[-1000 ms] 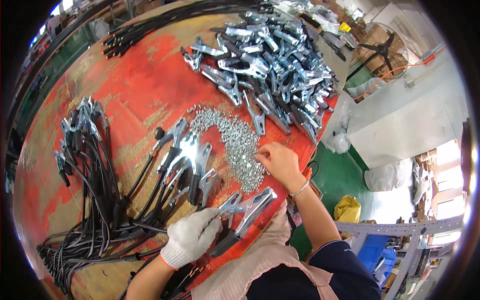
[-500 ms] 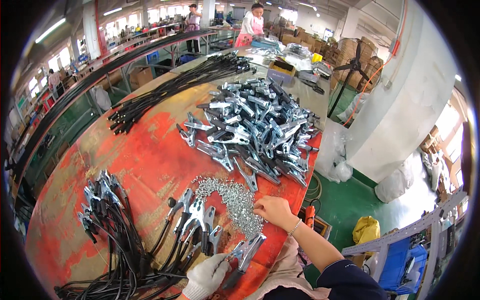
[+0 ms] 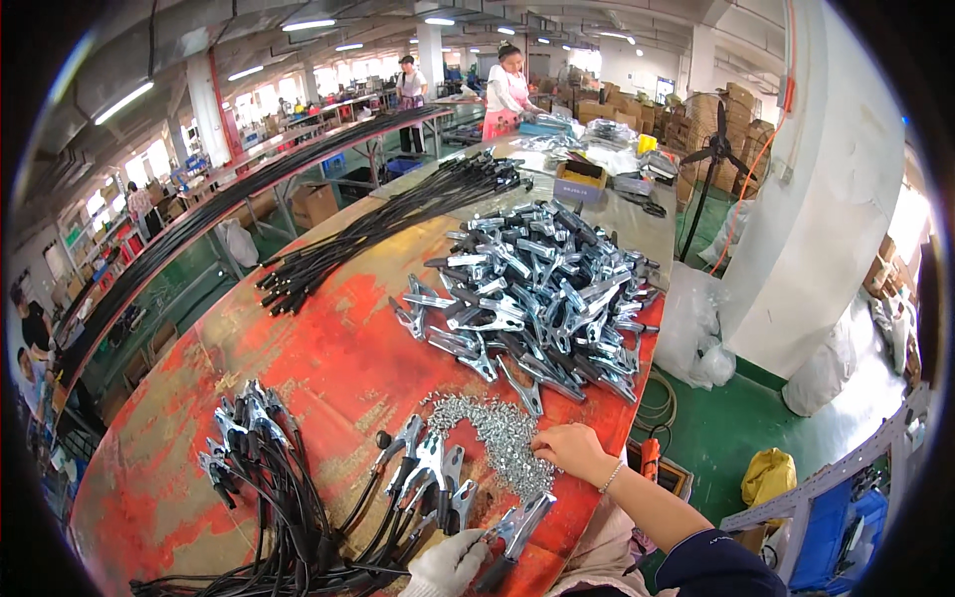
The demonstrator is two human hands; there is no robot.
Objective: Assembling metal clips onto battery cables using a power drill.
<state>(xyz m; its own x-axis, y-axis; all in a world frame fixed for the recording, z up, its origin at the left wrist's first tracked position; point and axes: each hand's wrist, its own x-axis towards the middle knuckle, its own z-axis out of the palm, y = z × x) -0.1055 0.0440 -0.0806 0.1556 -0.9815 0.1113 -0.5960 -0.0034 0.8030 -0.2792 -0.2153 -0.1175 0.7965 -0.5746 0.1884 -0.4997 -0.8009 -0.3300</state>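
My left hand (image 3: 448, 564), in a white knit glove, grips a silver battery clamp (image 3: 525, 524) with dark handle sleeves near the table's front edge. A black cable seems to run to it, though the glove hides the joint. My bare right hand (image 3: 577, 452), a bracelet at its wrist, rests at the right side of a heap of small silvery screws (image 3: 505, 439); its fingertips are pinched together among them, and whatever they hold is too small to make out. Left of the left hand lie several clamps (image 3: 430, 468) with black cables attached.
Beyond the screws rises a large pile of loose clamps (image 3: 542, 289). Another bundle of cabled clamps (image 3: 249, 428) lies at left, with a bunch of black cables (image 3: 388, 224) farther back. A box (image 3: 580, 182) stands near a co-worker (image 3: 505, 90). Right of the table are a fan (image 3: 714, 149) and pillar (image 3: 796, 219).
The view has tipped upward, so the table and everything on it sit lower and farther right. Both hands keep nearly the same places beside the screws and the clamp.
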